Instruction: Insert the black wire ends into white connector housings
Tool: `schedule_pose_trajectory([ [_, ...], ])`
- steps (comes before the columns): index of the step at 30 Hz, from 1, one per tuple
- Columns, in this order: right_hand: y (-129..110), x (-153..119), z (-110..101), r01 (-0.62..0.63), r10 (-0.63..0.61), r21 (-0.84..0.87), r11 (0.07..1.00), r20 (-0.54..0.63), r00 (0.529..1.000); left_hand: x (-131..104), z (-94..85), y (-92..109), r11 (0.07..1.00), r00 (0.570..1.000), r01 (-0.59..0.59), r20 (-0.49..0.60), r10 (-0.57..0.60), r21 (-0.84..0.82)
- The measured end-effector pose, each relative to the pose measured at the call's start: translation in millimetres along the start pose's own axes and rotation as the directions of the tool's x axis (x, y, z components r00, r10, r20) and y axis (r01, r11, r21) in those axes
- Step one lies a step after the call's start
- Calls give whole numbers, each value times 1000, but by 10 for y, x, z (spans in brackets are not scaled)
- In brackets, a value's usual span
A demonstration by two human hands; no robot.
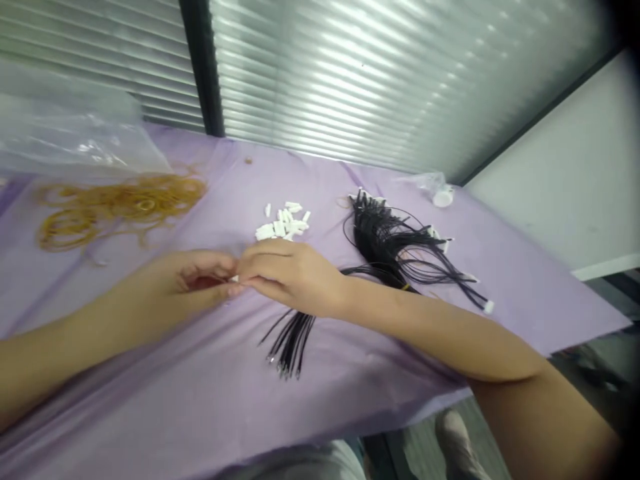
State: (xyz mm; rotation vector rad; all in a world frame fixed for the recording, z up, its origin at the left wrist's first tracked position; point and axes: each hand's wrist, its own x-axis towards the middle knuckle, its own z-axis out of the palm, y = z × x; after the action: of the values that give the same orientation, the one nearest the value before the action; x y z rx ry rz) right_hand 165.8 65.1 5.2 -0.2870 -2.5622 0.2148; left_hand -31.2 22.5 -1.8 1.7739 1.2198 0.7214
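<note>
Head view: left hand [200, 283] and right hand [295, 273] meet tip to tip above the purple cloth [380, 373]. Left thumb and fingertips clamped on a small white piece [235, 279]; right fingertips close together at its other side, their grip hidden, so cannot tell what they pinch. Black wires [295, 340] run beneath the right hand, metal-tipped ends toward the wearer. White connectors [283, 223] in a loose pile just beyond the right hand. Wire bundle [375, 233], white ends, lies beyond the right forearm. Rubber bands [145, 200] heaped at left, near a clear bag [75, 133].
</note>
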Motion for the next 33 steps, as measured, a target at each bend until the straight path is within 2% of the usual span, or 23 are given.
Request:
schedule_pose_trajectory([
  [2,-38,-34,-29,-6,6,1,1000,-48,999,-19,-11,40,991,999,-30,-19,33,129],
  [4,-85,-90,-87,-116,116,12,993,-64,991,-29,-23,63,982,997,-63,-42,72,176],
  [5,-112,-124,-124,-204,205,33,978,-13,979,-32,-25,72,986,996,-67,-51,76,154],
  [7,-168,-196,-199,-319,295,83,944,219,930,-33,-20,90,997,997,-36,-65,41,75],
  [9,-213,-258,-253,-349,265,110,931,455,850,-28,-10,105,1000,997,-2,-71,2,7],
  [10,-229,-281,-269,-345,238,111,932,530,814,-24,-5,113,1000,998,13,-68,-15,-20],
  [12,-247,-306,-285,-325,201,106,940,597,777,-17,1,137,997,997,58,-48,-61,-59],
  [17,-233,-292,-319,-372,188,145,917,666,722,-15,19,237,977,986,156,-28,-161,-145],
  [21,-180,-282,-363,-414,142,231,880,705,695,-13,39,275,968,981,175,-51,-187,-182],
  [24,-179,-298,-371,-444,178,192,875,726,665,-15,40,273,968,979,187,-49,-198,-169],
  [28,-240,-354,-367,-410,185,192,892,674,716,-47,33,289,974,980,184,-51,-191,-130],
  [30,-270,-373,-370,-463,238,214,860,634,736,-74,49,316,972,982,176,-36,-184,-155],
  [33,-297,-374,-358,-595,376,255,763,574,728,-117,104,358,941,973,229,78,-216,-251],
])
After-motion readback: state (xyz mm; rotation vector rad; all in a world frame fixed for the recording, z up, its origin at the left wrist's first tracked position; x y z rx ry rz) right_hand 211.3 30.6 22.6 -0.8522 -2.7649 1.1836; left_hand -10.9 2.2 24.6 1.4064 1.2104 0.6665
